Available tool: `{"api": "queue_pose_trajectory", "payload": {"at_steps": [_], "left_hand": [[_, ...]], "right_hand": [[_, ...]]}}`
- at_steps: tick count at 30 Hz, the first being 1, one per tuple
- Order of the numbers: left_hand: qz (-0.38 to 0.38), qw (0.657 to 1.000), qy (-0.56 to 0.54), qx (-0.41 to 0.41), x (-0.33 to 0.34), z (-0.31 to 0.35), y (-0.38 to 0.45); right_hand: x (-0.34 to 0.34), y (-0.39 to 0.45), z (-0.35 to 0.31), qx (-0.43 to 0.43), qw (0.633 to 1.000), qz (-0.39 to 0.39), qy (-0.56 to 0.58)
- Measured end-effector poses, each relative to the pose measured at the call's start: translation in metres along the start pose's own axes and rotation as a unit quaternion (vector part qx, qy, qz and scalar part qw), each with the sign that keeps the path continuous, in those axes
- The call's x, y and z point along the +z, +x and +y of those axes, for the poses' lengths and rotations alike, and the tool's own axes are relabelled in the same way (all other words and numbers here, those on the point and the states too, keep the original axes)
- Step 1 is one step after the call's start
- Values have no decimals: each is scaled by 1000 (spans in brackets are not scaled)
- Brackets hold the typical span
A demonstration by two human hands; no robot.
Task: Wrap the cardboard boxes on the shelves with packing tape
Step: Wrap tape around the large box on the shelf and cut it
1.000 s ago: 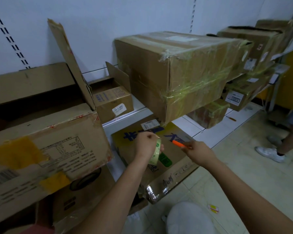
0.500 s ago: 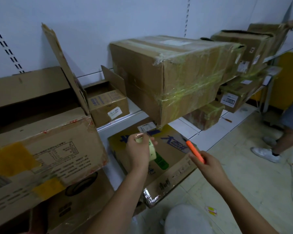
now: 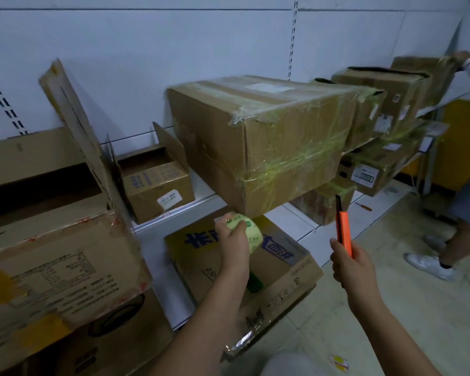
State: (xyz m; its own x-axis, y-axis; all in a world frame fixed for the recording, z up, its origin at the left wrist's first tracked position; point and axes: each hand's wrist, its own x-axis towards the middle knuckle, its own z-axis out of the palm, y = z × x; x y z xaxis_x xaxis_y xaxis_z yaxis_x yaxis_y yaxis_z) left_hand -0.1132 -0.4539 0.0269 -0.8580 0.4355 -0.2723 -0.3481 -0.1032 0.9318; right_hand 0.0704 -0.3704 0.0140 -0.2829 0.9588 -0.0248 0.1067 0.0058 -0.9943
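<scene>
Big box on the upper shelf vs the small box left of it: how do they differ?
The big box is closed, with greenish packing tape wound round it; the small box stands open, flaps up, with no such wrap visible. The big box overhangs the shelf edge; the small box sits back from it. The small box carries a white label in front. Both are brown cardboard on the same shelf.
</scene>
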Motion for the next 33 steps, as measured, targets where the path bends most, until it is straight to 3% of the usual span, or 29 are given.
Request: {"api": "queue_pose_trajectory", "payload": {"at_steps": [3,7,11,15,19,22,28,33], "left_hand": [[16,1000,-22,-13,1,-4,5],[42,996,46,64,-10,-12,-24],[-42,986,63,150,-13,-27,-86],[-131,966,119,189,4,-51,-127],[-156,953,170,198,20,-68,-153],[-149,956,167,191,30,-71,-172],[-209,936,209,189,43,-65,-191],[-241,938,219,118,50,-55,-198]], "right_hand": [[-8,5,0,1,1000,-18,18],[-16,9,-3,-25,998,-53,26],[-21,3,-9,-17,988,-150,15],[-31,-13,-21,-7,948,-311,70],[-57,-8,-24,-18,915,-399,62],[-85,-3,-22,-51,914,-402,8],[-118,1,-31,-81,912,-401,-23],[-132,-7,-42,-124,936,-319,-86]]}}
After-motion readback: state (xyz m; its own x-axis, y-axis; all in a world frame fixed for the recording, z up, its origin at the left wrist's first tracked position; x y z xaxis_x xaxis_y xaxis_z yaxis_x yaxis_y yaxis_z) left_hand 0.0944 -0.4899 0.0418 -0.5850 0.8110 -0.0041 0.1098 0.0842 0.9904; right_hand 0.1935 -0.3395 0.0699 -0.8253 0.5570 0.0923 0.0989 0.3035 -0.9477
